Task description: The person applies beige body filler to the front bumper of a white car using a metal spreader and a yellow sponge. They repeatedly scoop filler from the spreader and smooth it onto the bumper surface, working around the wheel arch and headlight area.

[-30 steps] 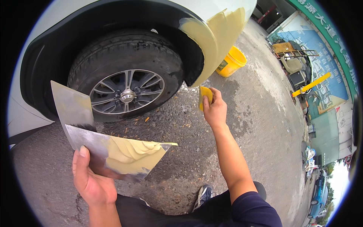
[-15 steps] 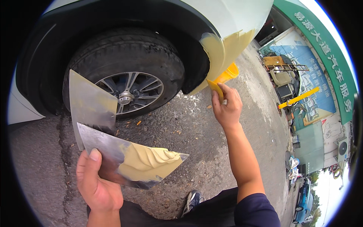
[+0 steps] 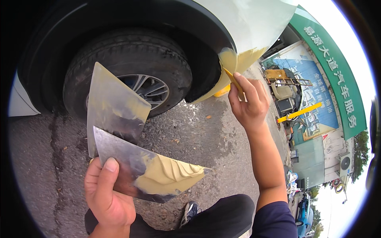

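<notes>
My left hand (image 3: 109,194) is closed on two thin sheets at their corner. The nearer one, a grey metal putty board (image 3: 115,148), carries a thick ridged heap of pale yellow putty (image 3: 168,174). Behind it, a smeared translucent sheet (image 3: 117,97) fans upward in front of the wheel. My right hand (image 3: 254,104) pinches a thin yellow spreader (image 3: 234,81), whose far end meets the coated edge of the wheel arch. Yellow putty (image 3: 251,56) covers this corner of the white car's bumper (image 3: 254,23). The spreader's far edge is seen almost side-on.
The tyre (image 3: 131,51) fills the dark wheel arch at the left. Beneath the bumper, a yellow bucket (image 3: 223,91) is partly hidden. Stacked clutter (image 3: 283,91), a yellow bar (image 3: 300,112) and a shop front with a green sign stand at the right. My shoe (image 3: 190,210) rests on the asphalt.
My right hand and the spreader have moved up and rightward along the arch edge. The view has shifted, and the bucket shows less. My left hand still holds both sheets.
</notes>
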